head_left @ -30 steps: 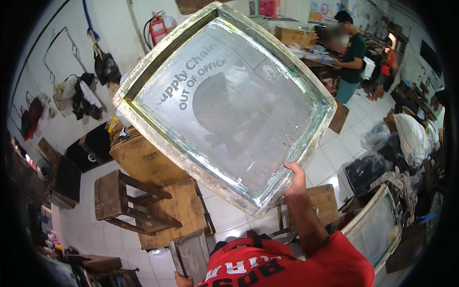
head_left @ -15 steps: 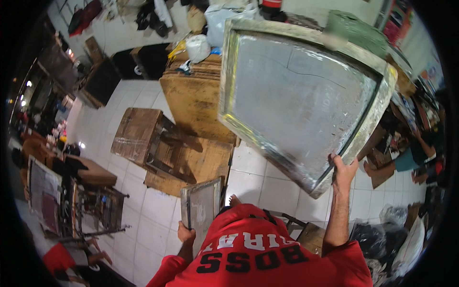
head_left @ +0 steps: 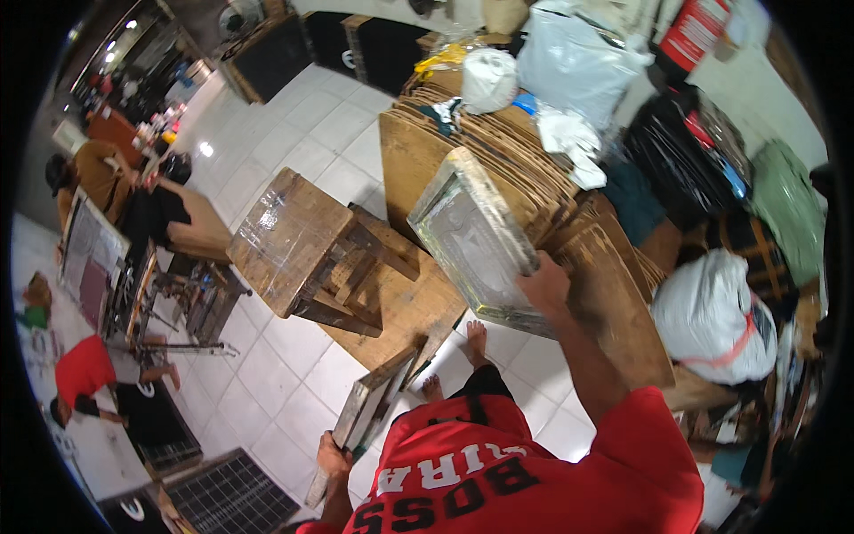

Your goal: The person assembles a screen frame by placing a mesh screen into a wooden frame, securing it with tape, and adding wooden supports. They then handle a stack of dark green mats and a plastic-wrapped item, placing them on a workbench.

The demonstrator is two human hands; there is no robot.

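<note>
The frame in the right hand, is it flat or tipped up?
Tipped up: the frame slants, its face and a thick side showing, the right hand holding it.

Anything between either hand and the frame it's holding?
Nothing visible: the right hand directly grips the rectangular grey screen with a pale rim, and the left hand directly grips the slim, weathered wooden frame.

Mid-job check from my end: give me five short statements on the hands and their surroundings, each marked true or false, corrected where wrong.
1. The right hand holds a grey-panelled rectangular wooden frame. True.
2. The left hand is empty. False: the left hand grips a narrow, worn wooden frame.
3. A square-topped brown wooden stool appears left of the grey-panelled frame. True.
4. The person wears shoes. False: the feet are bare.
5. A red fire extinguisher shows at upper right. True.
</note>
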